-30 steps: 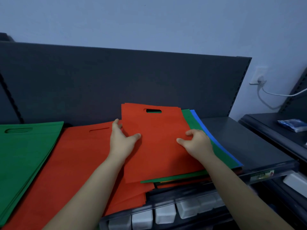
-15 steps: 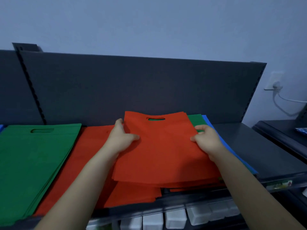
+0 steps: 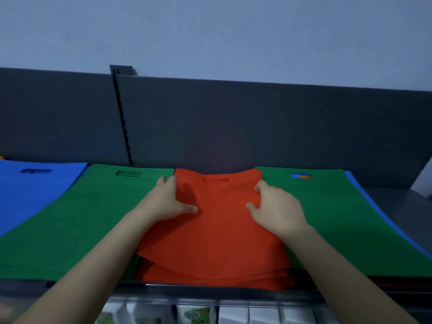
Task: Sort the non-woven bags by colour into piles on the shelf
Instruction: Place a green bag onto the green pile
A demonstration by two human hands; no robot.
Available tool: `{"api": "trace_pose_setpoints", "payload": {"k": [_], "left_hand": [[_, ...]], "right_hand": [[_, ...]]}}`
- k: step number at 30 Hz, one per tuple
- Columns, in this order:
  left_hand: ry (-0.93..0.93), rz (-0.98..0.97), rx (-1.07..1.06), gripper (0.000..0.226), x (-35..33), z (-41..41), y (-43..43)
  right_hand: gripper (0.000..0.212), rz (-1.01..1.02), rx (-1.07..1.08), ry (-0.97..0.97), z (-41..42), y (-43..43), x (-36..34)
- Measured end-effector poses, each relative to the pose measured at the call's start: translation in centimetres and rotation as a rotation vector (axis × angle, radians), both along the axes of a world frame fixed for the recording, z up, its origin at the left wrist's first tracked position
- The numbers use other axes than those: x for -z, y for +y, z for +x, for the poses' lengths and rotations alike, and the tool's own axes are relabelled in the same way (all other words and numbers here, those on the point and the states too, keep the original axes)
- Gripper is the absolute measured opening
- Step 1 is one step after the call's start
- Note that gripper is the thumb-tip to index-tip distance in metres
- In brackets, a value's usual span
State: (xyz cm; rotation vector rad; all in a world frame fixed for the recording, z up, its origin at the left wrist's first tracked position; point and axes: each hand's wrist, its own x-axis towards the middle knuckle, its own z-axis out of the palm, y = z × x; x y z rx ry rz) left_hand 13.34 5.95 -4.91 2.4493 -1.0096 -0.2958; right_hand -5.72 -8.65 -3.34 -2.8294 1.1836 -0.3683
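Both hands down on the shelf [image 3: 397, 202], apart, one at each side edge of the top red bag [image 3: 217, 220].

- Left hand [image 3: 167, 202]: fingers straight along the bag's left edge, thumb spread on the fabric. It presses and does not grip.
- Right hand [image 3: 275, 206]: fingers bent over the right edge, thumb on top. Cannot tell whether it pinches the edge or only bears down.
- Red bag lies between the hands, on the red pile [image 3: 210, 274], handle slot towards the back panel [image 3: 233, 125].

The two-edge hold likely squares the limp sheet to the pile beneath.

Outside the left hand is the green pile [image 3: 81, 218], and beyond it the blue pile [image 3: 30, 190]. Outside the right hand is a mixed stack [image 3: 339, 218], green on top with blue showing beneath, apparently still unsorted.
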Motion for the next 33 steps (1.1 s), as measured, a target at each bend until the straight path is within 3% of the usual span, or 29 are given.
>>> {"api": "trace_pose_setpoints", "payload": {"k": [2,6,11,15,20,22,26,33], "left_hand": [[-0.057,0.098,0.033,0.097,1.2,-0.2,0.1],[-0.233,0.120,0.017,0.076,2.0,-0.2,0.2],[-0.273,0.268,0.095,0.073,0.3,0.2,0.4],[-0.316,0.218,0.140,0.075,-1.0,-1.6,-1.0],[-0.359,0.130,0.284,0.078,-0.7,-7.8,-5.6],[-0.365,0.122,0.348,0.075,-0.3,-10.7,-8.0],[-0.380,0.129,0.441,0.073,0.5,-15.6,-12.6],[-0.365,0.178,0.393,0.084,1.9,-17.1,-16.8]], "right_hand": [[0.051,-0.062,-0.019,0.139,0.3,0.3,0.3],[0.064,0.063,-0.051,0.306,0.3,-0.2,1.0],[0.063,0.163,-0.112,0.198,-1.4,-1.7,1.1],[0.067,0.150,0.031,0.091,-4.8,-5.7,0.7],[0.097,0.261,0.243,0.077,-10.1,-10.4,1.4],[0.107,0.309,0.250,0.124,-11.4,-11.1,1.9],[0.103,0.266,0.230,0.274,-12.5,-11.3,3.2],[0.099,0.286,0.269,0.268,-14.6,-12.6,3.7]]}}
